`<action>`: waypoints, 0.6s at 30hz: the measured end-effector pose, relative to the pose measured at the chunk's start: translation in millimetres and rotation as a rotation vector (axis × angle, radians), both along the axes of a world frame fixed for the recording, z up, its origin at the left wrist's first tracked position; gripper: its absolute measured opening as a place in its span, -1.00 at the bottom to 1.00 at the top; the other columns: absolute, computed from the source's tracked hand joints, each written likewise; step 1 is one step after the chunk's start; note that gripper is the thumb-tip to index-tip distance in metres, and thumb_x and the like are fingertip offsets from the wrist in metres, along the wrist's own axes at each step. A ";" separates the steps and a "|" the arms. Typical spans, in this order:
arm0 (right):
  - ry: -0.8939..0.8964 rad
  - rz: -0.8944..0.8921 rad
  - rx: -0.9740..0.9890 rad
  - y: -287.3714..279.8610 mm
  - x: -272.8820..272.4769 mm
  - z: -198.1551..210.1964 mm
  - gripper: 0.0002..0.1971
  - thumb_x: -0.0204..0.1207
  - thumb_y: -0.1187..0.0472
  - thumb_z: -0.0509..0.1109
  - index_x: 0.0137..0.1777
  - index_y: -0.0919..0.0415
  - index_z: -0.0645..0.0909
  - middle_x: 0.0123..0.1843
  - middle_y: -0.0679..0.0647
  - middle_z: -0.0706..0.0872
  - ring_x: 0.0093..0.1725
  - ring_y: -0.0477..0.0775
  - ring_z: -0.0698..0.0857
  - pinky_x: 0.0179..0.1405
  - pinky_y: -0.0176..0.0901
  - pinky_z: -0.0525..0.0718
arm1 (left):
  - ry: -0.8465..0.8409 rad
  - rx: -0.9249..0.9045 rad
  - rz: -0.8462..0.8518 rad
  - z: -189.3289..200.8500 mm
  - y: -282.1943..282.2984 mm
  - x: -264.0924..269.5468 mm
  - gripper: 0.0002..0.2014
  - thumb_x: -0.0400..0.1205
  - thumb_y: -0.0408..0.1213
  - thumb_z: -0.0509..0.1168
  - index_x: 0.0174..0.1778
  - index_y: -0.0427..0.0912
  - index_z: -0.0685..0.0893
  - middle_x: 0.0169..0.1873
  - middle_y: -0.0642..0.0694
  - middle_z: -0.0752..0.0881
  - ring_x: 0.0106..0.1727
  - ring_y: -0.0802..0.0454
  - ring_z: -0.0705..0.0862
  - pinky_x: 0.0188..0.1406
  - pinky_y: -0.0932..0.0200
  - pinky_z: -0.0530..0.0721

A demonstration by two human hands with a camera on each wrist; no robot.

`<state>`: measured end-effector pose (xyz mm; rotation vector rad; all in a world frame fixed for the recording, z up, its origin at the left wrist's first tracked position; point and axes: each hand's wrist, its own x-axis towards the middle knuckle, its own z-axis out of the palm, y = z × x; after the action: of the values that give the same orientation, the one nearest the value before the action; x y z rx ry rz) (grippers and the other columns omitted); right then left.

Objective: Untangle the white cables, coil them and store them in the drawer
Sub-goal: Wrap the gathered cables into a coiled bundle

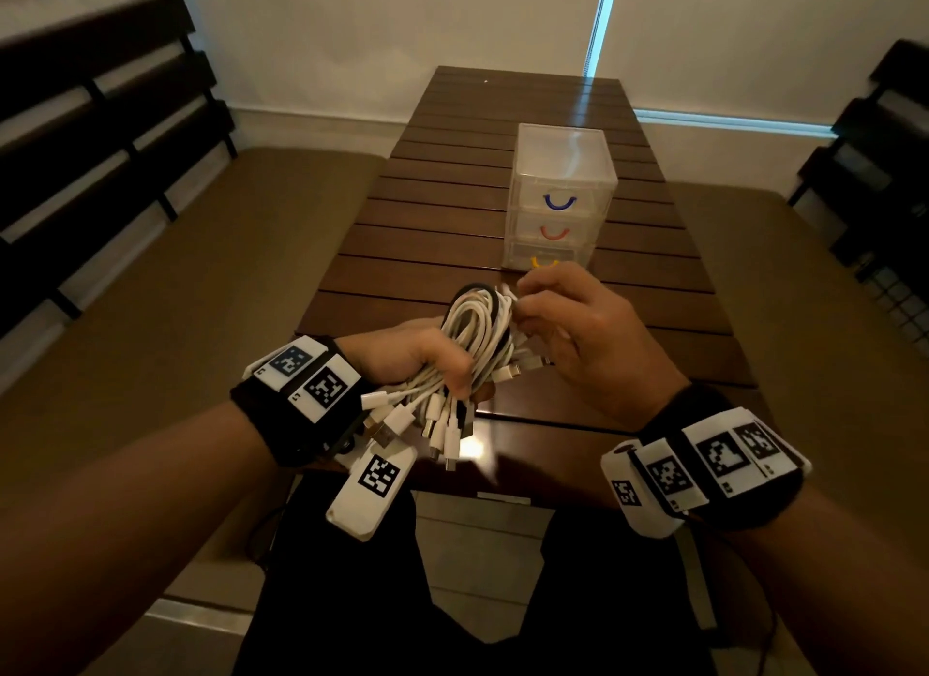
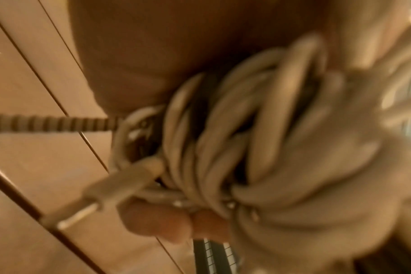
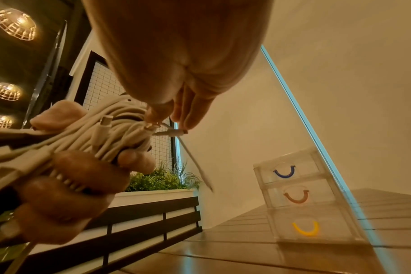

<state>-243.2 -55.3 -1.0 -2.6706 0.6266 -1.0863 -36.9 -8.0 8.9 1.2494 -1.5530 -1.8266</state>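
Left hand [image 1: 412, 358] fist-wrapped around one bundle of white cables [image 1: 475, 333], smooth round cords, too tangled to count; loops point away from the person, plug ends [image 1: 437, 424] hang toward the lap. Right hand [image 1: 578, 328], just beside, pinches a strand at the loop end. Beyond both hands: one clear plastic drawer unit [image 1: 563, 172], three drawers shut, blue, red, yellow handles, on slatted wooden table [image 1: 427, 233].

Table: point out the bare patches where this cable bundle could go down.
The table is bare left of the drawer unit and behind it toward the wall. Crowded: the near edge, where both hands work the cable bundle.
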 end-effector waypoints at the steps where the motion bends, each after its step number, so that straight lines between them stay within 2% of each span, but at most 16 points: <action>1: -0.001 -0.001 -0.016 0.7 -0.7 -0.9 -0.78 0.60 0.33 0.23 0.06 0.38 0.70 0.14 0.23 0.64 -0.01 -0.05 0.67 0.06 -0.39 0.66 | 0.007 0.010 -0.004 -0.3 0.6 -0.7 -0.61 0.06 -0.31 0.42 -0.20 -0.34 0.65 -0.34 -0.21 0.65 -0.29 -0.08 0.60 -0.26 0.12 0.58; 4: -0.064 -0.036 -0.003 1.6 -1.7 -7.3 -0.83 0.60 0.39 0.29 0.03 0.37 0.72 0.08 0.22 0.66 -0.01 -0.04 0.65 0.02 -0.37 0.64 | 0.055 0.025 -0.024 -3.2 1.2 -3.2 -0.64 0.09 -0.33 0.40 -0.19 -0.30 0.67 -0.37 -0.13 0.68 -0.33 -0.01 0.63 -0.29 0.15 0.60; 6: -0.107 -0.079 0.070 1.5 -2.3 -9.2 -0.85 0.60 0.31 0.35 0.02 0.31 0.75 0.00 0.14 0.62 -0.08 -0.10 0.61 -0.05 -0.42 0.61 | 0.087 0.021 -0.004 -5.8 1.9 -3.7 -0.64 0.09 -0.34 0.40 -0.18 -0.28 0.70 -0.33 -0.18 0.68 -0.27 -0.09 0.63 -0.21 0.07 0.59; 9: -0.104 -0.121 0.275 2.8 -4.3 -4.6 -0.83 0.57 0.18 0.41 0.06 0.17 0.78 -0.05 0.07 0.68 -0.12 -0.12 0.64 -0.10 -0.38 0.62 | 0.082 -0.008 -0.001 -6.2 2.3 -6.7 -0.56 0.09 -0.33 0.41 -0.11 -0.39 0.63 -0.28 -0.27 0.63 -0.20 -0.22 0.56 -0.13 -0.02 0.55; 14: -0.146 -0.112 0.582 6.4 -6.7 3.8 -0.82 0.63 0.25 0.35 0.12 0.09 0.75 0.01 0.00 0.78 0.01 -0.11 0.74 0.09 -0.14 0.72 | 0.160 -0.041 -0.010 -1.7 3.0 -10.5 -0.64 0.09 -0.36 0.38 -0.19 -0.33 0.65 -0.36 -0.19 0.65 -0.31 -0.07 0.61 -0.28 0.12 0.60; 18: -0.338 0.004 0.923 13.4 -3.6 5.4 -0.75 0.71 0.29 0.19 0.15 0.15 0.71 0.08 0.14 0.80 0.11 0.13 0.77 0.18 0.02 0.73 | 0.209 -0.075 0.032 -0.7 3.1 -14.8 -0.63 0.10 -0.37 0.37 -0.17 -0.36 0.62 -0.37 -0.14 0.69 -0.32 0.00 0.66 -0.29 0.17 0.66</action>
<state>-246.8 -41.9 4.4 -1.6627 0.7953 -0.9002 -51.7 -4.9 8.3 1.0085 -1.4637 -1.7982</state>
